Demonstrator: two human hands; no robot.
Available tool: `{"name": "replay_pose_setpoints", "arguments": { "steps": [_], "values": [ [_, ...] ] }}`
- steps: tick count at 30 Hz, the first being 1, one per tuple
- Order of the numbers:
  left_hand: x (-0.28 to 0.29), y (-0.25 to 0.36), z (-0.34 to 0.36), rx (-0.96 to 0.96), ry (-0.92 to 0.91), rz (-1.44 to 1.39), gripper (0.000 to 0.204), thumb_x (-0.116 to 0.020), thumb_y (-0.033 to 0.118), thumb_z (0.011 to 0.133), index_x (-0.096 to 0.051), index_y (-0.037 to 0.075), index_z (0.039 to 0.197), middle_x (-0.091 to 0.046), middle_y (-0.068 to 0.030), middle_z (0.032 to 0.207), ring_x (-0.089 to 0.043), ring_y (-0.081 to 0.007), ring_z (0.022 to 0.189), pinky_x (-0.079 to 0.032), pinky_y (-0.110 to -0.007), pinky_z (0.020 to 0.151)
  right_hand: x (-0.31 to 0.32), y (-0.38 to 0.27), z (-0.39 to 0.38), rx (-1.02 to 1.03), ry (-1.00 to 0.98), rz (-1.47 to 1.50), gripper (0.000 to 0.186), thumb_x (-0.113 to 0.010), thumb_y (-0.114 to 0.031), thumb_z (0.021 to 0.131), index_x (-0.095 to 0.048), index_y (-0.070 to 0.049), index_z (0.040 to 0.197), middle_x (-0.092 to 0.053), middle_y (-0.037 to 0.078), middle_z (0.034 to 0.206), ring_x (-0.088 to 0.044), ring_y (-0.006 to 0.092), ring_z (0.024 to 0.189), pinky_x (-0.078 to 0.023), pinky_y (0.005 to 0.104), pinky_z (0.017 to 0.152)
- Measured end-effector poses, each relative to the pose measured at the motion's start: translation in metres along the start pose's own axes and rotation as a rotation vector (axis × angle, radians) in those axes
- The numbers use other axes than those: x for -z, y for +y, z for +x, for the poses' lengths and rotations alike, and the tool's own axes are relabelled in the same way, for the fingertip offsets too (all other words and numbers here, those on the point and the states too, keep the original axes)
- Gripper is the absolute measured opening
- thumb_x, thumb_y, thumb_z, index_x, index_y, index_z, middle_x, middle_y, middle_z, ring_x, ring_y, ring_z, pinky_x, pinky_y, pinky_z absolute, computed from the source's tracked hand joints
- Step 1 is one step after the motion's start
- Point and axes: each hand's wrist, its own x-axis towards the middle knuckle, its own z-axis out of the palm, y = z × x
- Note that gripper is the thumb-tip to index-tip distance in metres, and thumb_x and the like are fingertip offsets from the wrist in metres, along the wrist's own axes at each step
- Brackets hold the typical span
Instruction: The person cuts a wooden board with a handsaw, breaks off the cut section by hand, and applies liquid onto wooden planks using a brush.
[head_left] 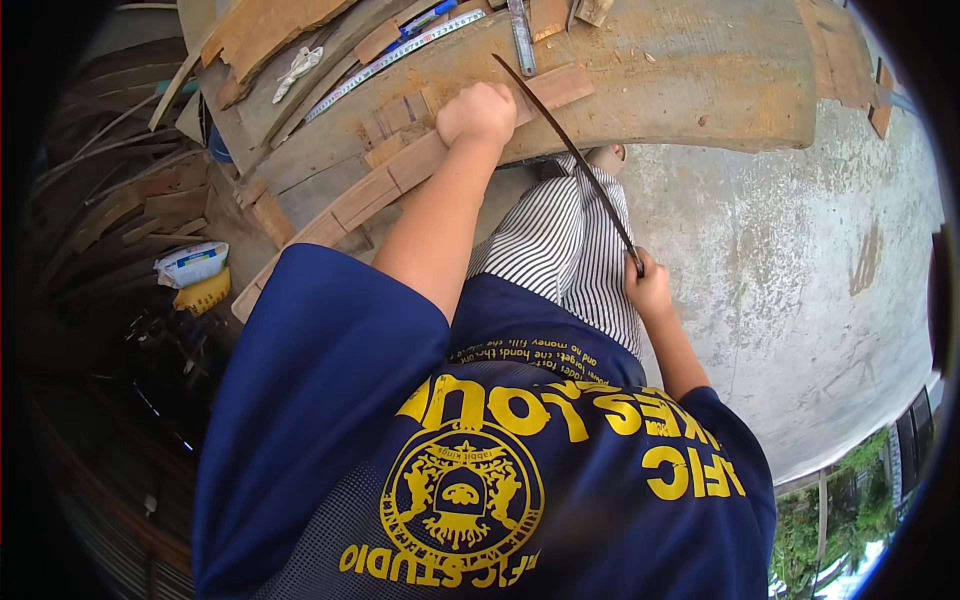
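Note:
My left hand (476,116) is closed on a long, narrow strip of wood (340,218) with dark cross marks, which lies slanting along the front of a worn wooden bench (700,80). My right hand (647,283), lower right beside my striped trousers, grips the handle of a long, thin, dark blade (590,175), which looks like a saw. The blade runs diagonally up across the strip, just right of my left hand. Above them lie a long white measuring scale (390,60), a short metal ruler (521,35) and a blue tool (428,17).
A crumpled white glove (298,73) and several boards (240,40) lie at the bench's back left. Stacked curved wood (120,210) and two bags (190,263) are at the left. Concrete floor (800,280) spreads to the right, with greenery (855,500) at lower right.

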Motion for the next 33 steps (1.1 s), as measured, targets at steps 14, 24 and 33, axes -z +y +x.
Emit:
{"name": "replay_pose_setpoints", "arguments": {
  "steps": [14, 24, 33],
  "values": [
    [0.002, 0.004, 0.0, -0.026, -0.005, -0.014, 0.049, -0.03, 0.033, 0.088, -0.068, 0.002, 0.092, -0.066, -0.0181, 0.096, -0.063, -0.0322, 0.092, -0.049, -0.041, 0.081, 0.017, -0.013, 0.021, -0.033, -0.06, -0.058, 0.017, -0.058, -0.017, 0.084, -0.063, -0.003, 0.092, -0.058, 0.023, 0.065, -0.061, 0.0391, 0.066, -0.048, 0.0419, 0.058],
    [-0.001, 0.003, 0.004, 0.041, 0.028, -0.04, 0.049, -0.03, 0.033, 0.088, -0.068, 0.003, 0.089, -0.066, -0.0184, 0.096, -0.063, -0.0323, 0.093, -0.049, -0.041, 0.081, 0.021, 0.028, -0.032, -0.134, 0.032, 0.014, 0.014, -0.059, -0.014, 0.084, -0.062, 0.0, 0.088, -0.057, 0.022, 0.063, -0.06, 0.0363, 0.057, -0.047, 0.0371, 0.052],
    [0.0, 0.009, 0.002, 0.036, 0.01, -0.029, 0.048, -0.031, 0.033, 0.088, -0.068, 0.002, 0.09, -0.066, -0.0185, 0.096, -0.063, -0.0322, 0.093, -0.049, -0.041, 0.081, -0.003, -0.106, 0.103, 0.094, 0.024, -0.111, 0.021, -0.056, -0.025, 0.085, -0.063, -0.007, 0.094, -0.061, 0.022, 0.069, -0.06, 0.0396, 0.067, -0.049, 0.0439, 0.062]
  ]
}}
